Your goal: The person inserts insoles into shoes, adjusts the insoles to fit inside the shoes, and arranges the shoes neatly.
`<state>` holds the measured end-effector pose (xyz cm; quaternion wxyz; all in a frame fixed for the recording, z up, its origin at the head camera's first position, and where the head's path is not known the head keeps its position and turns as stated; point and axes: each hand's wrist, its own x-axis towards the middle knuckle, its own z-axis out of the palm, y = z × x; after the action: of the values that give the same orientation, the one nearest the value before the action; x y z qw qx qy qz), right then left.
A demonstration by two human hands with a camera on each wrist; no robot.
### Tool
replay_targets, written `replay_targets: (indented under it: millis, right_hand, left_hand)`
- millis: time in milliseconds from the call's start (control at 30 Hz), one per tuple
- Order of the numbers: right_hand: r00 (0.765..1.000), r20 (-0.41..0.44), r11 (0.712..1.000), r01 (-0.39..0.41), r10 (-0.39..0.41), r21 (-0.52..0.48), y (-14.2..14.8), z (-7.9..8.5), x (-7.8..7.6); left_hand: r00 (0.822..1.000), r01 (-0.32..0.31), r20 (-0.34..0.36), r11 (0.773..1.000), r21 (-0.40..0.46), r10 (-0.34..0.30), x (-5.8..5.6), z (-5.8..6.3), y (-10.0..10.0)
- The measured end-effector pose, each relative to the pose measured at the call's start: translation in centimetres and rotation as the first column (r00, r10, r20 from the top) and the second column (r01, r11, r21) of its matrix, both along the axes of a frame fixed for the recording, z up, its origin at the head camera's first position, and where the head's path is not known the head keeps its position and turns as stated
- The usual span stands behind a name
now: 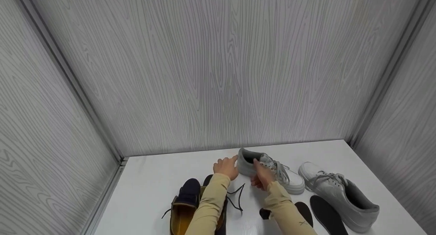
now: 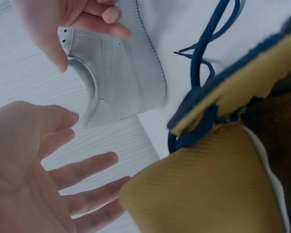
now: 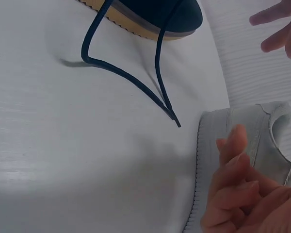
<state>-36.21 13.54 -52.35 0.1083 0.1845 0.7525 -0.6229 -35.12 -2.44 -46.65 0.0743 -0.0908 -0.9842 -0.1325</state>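
Observation:
A white sneaker (image 1: 293, 181) with grey laces stands at the back of the table, its heel toward my left hand (image 1: 226, 167). That hand is beside the heel, fingers spread and nothing in them; in the left wrist view the left palm (image 2: 19, 165) shows apart from the shoe. At the sneaker's near side is my right hand (image 1: 265, 176), the thumb up by the collar. Its fingers are loosely bent in front of the sneaker's side (image 3: 211, 141) in the right wrist view, with nothing held.
A second white sneaker (image 1: 328, 185) stands at the right, two black insoles (image 1: 327, 214) next to it. Navy shoes with tan lining (image 1: 189, 190) sit under the left forearm, dark laces (image 1: 240, 197) trailing onto the white table (image 1: 143, 180). Grey wood-grain panels (image 1: 218, 75) rise behind and at both sides.

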Motion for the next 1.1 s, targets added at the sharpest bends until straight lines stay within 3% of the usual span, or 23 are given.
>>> replay_targets:
  millis: [167, 300, 467, 667, 933, 1100]
  right_hand:
    - [1.000, -0.013, 1.000, -0.006, 0.006, 0.015, -0.3, -0.4, -0.1]
    - [0.998, -0.058, 0.995, -0.007, 0.013, 0.104, -0.3, -0.4, 0.3]
    - [0.998, -0.066, 0.982, 0.009, 0.004, 0.188, -0.1, 0.2, 0.7]
    - [0.998, -0.045, 0.983, -0.023, 0.031, 0.181, 0.3, 0.5, 1.5]
    - [0.997, -0.071, 0.975, 0.029, -0.014, 0.222, 0.3, 0.2, 2.5]
    - [0.994, -0.104, 0.972, 0.049, -0.025, 0.231, 0.1, -0.4, 3.0]
  left_hand:
    - [0.996, -0.003, 0.086, 1.000, 0.001, 0.002, 0.0, -0.1, 0.0]
    - [0.994, 0.000, 0.108, 1.000, 0.020, -0.002, 0.1, 0.0, 0.1]
    - [0.994, 0.003, 0.105, 0.999, 0.047, -0.007, -0.3, 0.1, 0.5]
    - [0.992, -0.026, 0.122, 0.999, 0.035, 0.022, -0.6, 0.1, 1.0]
    - [0.991, -0.043, 0.127, 0.999, 0.034, 0.038, -0.6, -0.9, 2.1]
    - [0.992, -0.016, 0.125, 0.992, 0.128, -0.001, -0.6, -1.4, 2.7]
